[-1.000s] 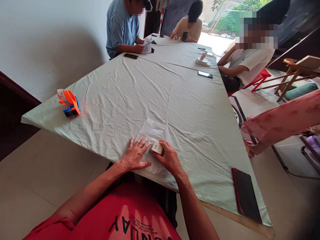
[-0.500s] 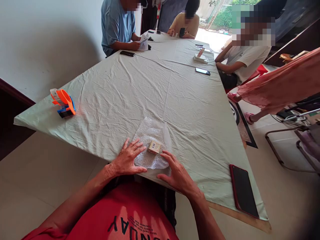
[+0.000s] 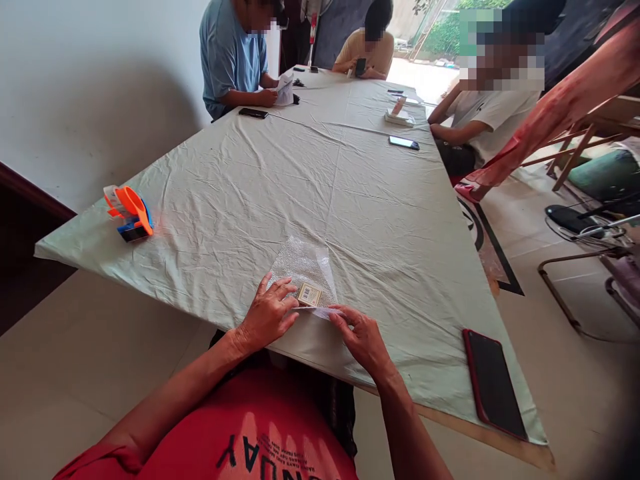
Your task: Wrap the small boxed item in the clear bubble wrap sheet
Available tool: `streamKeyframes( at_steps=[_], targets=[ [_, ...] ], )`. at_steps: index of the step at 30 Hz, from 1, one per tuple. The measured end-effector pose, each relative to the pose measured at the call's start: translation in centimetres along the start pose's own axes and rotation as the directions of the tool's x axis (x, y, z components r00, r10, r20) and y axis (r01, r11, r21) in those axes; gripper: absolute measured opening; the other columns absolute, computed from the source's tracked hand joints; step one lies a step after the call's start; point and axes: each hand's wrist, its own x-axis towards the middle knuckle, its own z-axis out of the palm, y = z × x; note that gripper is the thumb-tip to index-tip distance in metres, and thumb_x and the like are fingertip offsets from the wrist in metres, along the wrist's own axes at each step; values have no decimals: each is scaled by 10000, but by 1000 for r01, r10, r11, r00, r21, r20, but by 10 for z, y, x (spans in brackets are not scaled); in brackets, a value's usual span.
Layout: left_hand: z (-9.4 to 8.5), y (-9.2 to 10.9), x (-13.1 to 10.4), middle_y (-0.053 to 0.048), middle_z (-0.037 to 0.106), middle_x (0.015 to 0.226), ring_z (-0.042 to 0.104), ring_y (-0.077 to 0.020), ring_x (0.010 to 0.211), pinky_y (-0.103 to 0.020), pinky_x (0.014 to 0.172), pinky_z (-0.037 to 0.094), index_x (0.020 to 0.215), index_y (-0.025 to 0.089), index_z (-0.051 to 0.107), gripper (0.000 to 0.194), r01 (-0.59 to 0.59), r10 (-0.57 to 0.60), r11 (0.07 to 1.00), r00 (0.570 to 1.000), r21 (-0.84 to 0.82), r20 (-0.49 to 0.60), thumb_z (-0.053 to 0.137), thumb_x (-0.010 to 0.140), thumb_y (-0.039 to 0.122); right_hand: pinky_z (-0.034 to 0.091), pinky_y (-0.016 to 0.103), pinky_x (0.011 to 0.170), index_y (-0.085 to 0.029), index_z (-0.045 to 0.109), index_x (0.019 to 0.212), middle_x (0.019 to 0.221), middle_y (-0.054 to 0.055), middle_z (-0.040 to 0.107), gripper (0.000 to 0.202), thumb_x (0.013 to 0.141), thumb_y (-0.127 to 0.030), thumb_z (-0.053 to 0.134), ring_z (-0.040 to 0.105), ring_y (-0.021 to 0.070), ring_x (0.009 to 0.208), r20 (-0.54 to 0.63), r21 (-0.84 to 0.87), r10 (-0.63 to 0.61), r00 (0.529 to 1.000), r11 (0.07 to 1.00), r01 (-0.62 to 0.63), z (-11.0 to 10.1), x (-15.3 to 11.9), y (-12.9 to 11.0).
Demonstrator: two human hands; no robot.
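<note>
A small tan box [image 3: 310, 294] with a barcode label lies on a sheet of clear bubble wrap [image 3: 304, 267] spread on the pale green tablecloth [image 3: 320, 187]. My left hand [image 3: 269, 313] pinches the sheet's near edge just left of the box. My right hand [image 3: 361, 335] pinches the same near edge to the right and lifts it off the cloth. The raised edge stands just in front of the box.
An orange and blue tape dispenser [image 3: 128, 213] sits at the table's left corner. A black phone [image 3: 494, 383] lies near the right front edge. Three people sit at the far end with phones and papers. A chair frame [image 3: 575, 280] stands to the right.
My right hand let go of the box and moved to the sheet's near edge. Both hands went from lying flat to pinching and lifting that edge toward the box.
</note>
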Motion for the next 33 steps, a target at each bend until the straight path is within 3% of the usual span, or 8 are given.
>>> streamKeyframes(
  at_steps=[5,9,14,20,33],
  targets=[
    [3,5,10,-90,664,1278,557,-264,1288,-581,1178,296,849,207,659,59,45,-47,997,998,-59,-35,614,876,180,537,329,708,-222,681,978,849,42,764,235,891,-422,595,710,222,765,59,-64,9,998,998,-6,-4,10,-5],
    [6,6,14,-87,649,1317,581,-242,1259,-560,1181,304,845,208,650,46,44,-49,994,998,-104,-43,621,863,177,550,345,767,-233,611,1183,997,56,753,347,872,-386,637,713,221,862,95,-76,-55,994,995,63,-7,19,-8],
    [11,4,17,-71,668,1295,601,-232,1229,-552,1177,313,849,220,646,67,68,-74,989,996,-133,-44,606,861,167,528,391,900,-275,519,1335,1265,84,655,540,819,-259,678,655,263,1092,129,-242,-223,966,938,249,-3,33,-17],
    [14,0,17,-66,670,1294,607,-224,1218,-538,1169,331,850,220,646,67,75,-85,980,995,-185,-48,613,854,161,494,444,915,-227,580,1187,1148,113,677,381,817,-184,655,630,298,1056,173,-398,-280,944,857,327,11,46,-23],
    [16,-3,16,-55,667,1307,620,-206,1206,-527,1181,326,873,227,657,70,53,-60,965,998,-258,-22,616,873,170,481,348,881,-263,586,1180,1138,58,662,417,800,-94,561,637,231,1020,210,-284,-254,944,908,307,5,45,-24]
  ],
)
